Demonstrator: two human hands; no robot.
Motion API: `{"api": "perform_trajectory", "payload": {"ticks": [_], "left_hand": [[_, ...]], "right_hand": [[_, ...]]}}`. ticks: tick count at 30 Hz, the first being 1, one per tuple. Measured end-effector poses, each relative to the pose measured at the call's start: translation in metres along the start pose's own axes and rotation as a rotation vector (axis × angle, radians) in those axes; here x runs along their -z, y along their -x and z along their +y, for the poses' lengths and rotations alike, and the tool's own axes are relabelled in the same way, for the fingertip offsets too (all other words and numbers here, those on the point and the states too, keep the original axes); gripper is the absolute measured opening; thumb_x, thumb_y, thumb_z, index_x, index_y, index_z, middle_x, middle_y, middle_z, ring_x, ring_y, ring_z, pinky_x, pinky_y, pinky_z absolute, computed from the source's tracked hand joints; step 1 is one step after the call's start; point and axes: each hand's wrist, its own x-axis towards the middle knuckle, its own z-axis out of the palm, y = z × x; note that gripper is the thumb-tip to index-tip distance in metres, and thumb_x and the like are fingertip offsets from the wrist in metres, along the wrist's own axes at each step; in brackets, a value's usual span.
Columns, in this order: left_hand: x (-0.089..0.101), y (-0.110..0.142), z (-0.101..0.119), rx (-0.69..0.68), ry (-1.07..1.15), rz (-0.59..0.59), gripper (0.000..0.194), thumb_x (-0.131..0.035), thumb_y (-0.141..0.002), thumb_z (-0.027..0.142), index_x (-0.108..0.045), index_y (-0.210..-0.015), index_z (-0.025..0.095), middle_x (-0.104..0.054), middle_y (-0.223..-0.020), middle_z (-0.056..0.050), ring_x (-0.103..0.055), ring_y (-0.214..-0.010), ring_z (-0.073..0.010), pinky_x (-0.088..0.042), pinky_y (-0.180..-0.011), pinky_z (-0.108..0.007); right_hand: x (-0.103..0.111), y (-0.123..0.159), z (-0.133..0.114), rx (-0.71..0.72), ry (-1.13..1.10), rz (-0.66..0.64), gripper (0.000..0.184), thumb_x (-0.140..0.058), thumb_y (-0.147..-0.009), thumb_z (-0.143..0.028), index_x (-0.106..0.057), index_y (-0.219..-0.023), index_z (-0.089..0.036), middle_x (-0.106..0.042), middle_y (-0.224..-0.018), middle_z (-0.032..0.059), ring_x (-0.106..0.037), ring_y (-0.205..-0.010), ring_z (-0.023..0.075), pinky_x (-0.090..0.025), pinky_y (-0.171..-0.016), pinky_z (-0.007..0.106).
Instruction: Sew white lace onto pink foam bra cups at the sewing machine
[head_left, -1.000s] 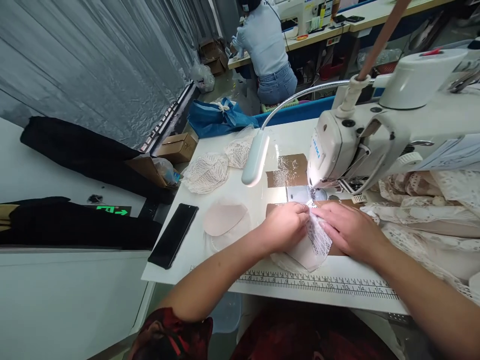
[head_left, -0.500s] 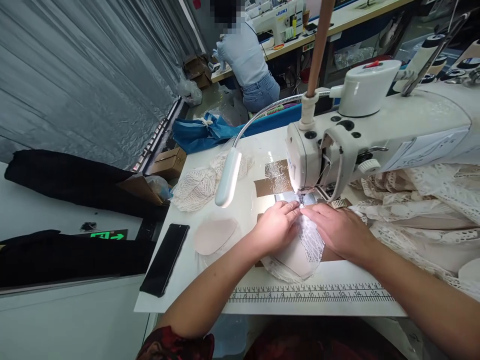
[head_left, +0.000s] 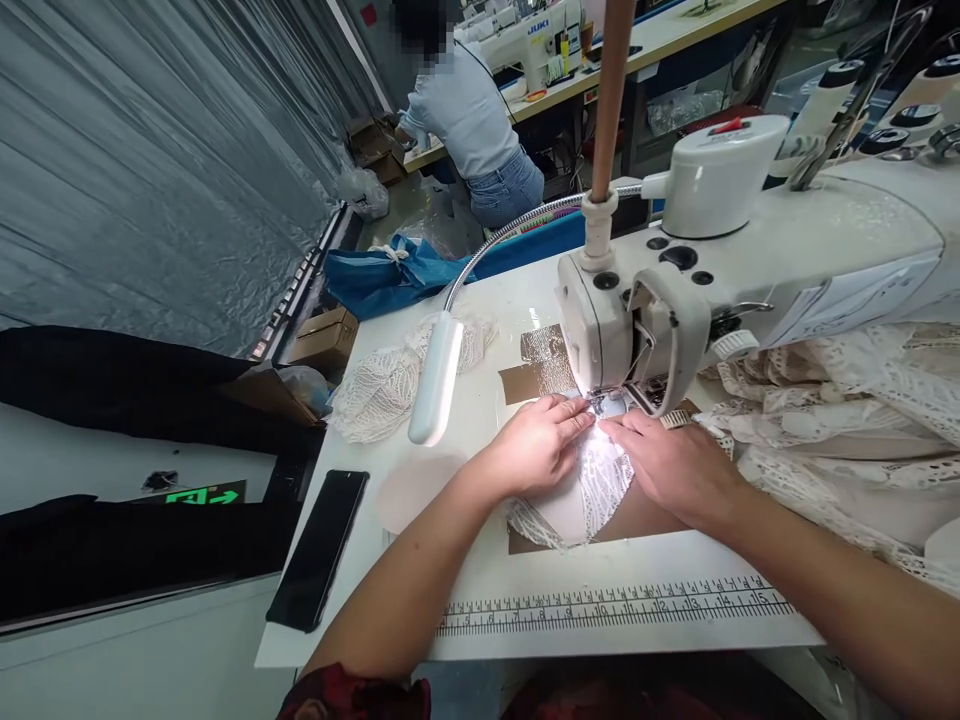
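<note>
A white lace-covered fabric piece (head_left: 581, 495) lies flat on the sewing table (head_left: 480, 610), its far tip under the presser foot of the white sewing machine (head_left: 675, 290). My left hand (head_left: 536, 445) presses down on the left side of the piece, fingertips close to the needle. My right hand (head_left: 667, 460) presses on its right side, fingers pointing at the foot. Both hands lie flat on the cloth with fingers together.
A gooseneck lamp (head_left: 435, 375) hangs left of the machine. Lace cups (head_left: 382, 385), a beige pad (head_left: 409, 490) and a black phone (head_left: 319, 545) lie at the left. Cream lace (head_left: 847, 420) is heaped at the right. A printed ruler (head_left: 615, 605) runs along the front edge. A person sits at a far table.
The fabric piece and both hands have slid away from me toward the needle. The camera has tilted up, so more of the machine and room shows.
</note>
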Motion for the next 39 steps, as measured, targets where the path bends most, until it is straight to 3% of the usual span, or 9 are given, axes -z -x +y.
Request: {"api": "perform_trajectory", "payload": {"ticks": [5, 9, 11, 13, 19, 23, 26, 29, 39], "left_hand": [[0.005, 0.007, 0.006, 0.026, 0.032, 0.054, 0.040, -0.046, -0.088, 0.014, -0.060, -0.125, 0.013, -0.054, -0.139, -0.015, -0.053, -0.124, -0.0273, -0.047, -0.100, -0.044], [0.003, 0.011, 0.027, 0.128, 0.095, 0.137, 0.032, -0.052, -0.091, 0.035, -0.063, -0.112, 0.013, -0.066, -0.109, -0.012, -0.061, -0.098, -0.0237, -0.052, -0.085, -0.037], [-0.003, 0.009, 0.034, 0.199, 0.042, 0.121, 0.029, -0.050, -0.093, 0.038, -0.065, -0.094, 0.014, -0.065, -0.089, -0.009, -0.061, -0.085, -0.0221, -0.050, -0.076, -0.035], [-0.008, 0.007, 0.035, 0.227, 0.020, 0.108, 0.027, -0.046, -0.094, 0.031, -0.062, -0.080, 0.015, -0.063, -0.079, -0.007, -0.059, -0.077, -0.0198, -0.047, -0.072, -0.033], [-0.006, 0.015, 0.024, 0.225, 0.348, 0.225, 0.026, -0.041, -0.095, 0.026, -0.048, -0.071, 0.018, -0.057, -0.072, -0.002, -0.051, -0.068, -0.0145, -0.043, -0.065, -0.028], [0.001, 0.022, 0.019, 0.155, 0.491, 0.204, 0.020, -0.043, -0.094, 0.028, -0.053, -0.081, 0.017, -0.062, -0.083, -0.004, -0.056, -0.078, -0.0159, -0.047, -0.073, -0.029], [-0.001, 0.024, 0.018, 0.087, 0.370, 0.163, 0.019, -0.046, -0.093, 0.028, -0.060, -0.093, 0.016, -0.063, -0.094, -0.007, -0.057, -0.089, -0.0192, -0.046, -0.082, -0.033], [-0.005, 0.024, 0.020, 0.012, 0.197, 0.094, 0.026, -0.048, -0.094, 0.030, -0.065, -0.107, 0.017, -0.063, -0.098, -0.009, -0.056, -0.090, -0.0208, -0.044, -0.080, -0.034], [-0.006, 0.026, 0.031, -0.065, -0.036, 0.038, 0.035, -0.036, -0.101, 0.032, -0.062, -0.123, 0.024, -0.058, -0.088, -0.006, -0.048, -0.078, -0.0172, -0.033, -0.073, -0.035]], "right_hand": [[-0.004, 0.009, 0.010, 0.069, -0.118, 0.127, 0.034, -0.041, -0.086, -0.009, -0.071, -0.096, -0.018, -0.069, -0.080, 0.0054, -0.056, -0.063, 0.0151, -0.035, -0.057, 0.028], [-0.007, 0.017, 0.015, 0.154, -0.216, 0.165, 0.030, -0.043, -0.088, -0.011, -0.069, -0.102, -0.017, -0.070, -0.089, 0.0060, -0.060, -0.073, 0.0160, -0.042, -0.065, 0.028], [-0.008, 0.017, 0.015, 0.241, -0.250, 0.144, 0.030, -0.043, -0.090, -0.013, -0.069, -0.103, -0.019, -0.067, -0.085, 0.0048, -0.058, -0.075, 0.0162, -0.041, -0.066, 0.029], [-0.008, 0.017, 0.015, 0.302, -0.253, 0.128, 0.029, -0.043, -0.092, -0.014, -0.070, -0.098, -0.019, -0.062, -0.077, 0.0037, -0.054, -0.071, 0.0161, -0.038, -0.064, 0.029], [-0.004, 0.016, 0.015, 0.356, -0.210, 0.131, 0.026, -0.045, -0.091, -0.013, -0.070, -0.085, -0.018, -0.055, -0.069, 0.0030, -0.046, -0.066, 0.0157, -0.033, -0.061, 0.029], [-0.001, 0.019, 0.015, 0.371, -0.203, 0.146, 0.026, -0.046, -0.089, -0.010, -0.069, -0.098, -0.017, -0.061, -0.076, 0.0032, -0.049, -0.069, 0.0154, -0.034, -0.062, 0.028], [0.000, 0.021, 0.015, 0.393, -0.179, 0.087, 0.029, -0.046, -0.087, -0.008, -0.068, -0.101, -0.019, -0.062, -0.079, 0.0035, -0.050, -0.071, 0.0161, -0.034, -0.065, 0.029], [0.000, 0.023, 0.016, 0.422, -0.174, 0.029, 0.027, -0.046, -0.087, -0.008, -0.069, -0.096, -0.020, -0.061, -0.078, 0.0035, -0.050, -0.071, 0.0165, -0.032, -0.065, 0.030], [0.008, 0.025, 0.016, 0.459, -0.176, 0.018, 0.026, -0.046, -0.084, -0.005, -0.068, -0.090, -0.018, -0.063, -0.078, 0.0049, -0.052, -0.072, 0.0173, -0.033, -0.064, 0.030]]}}
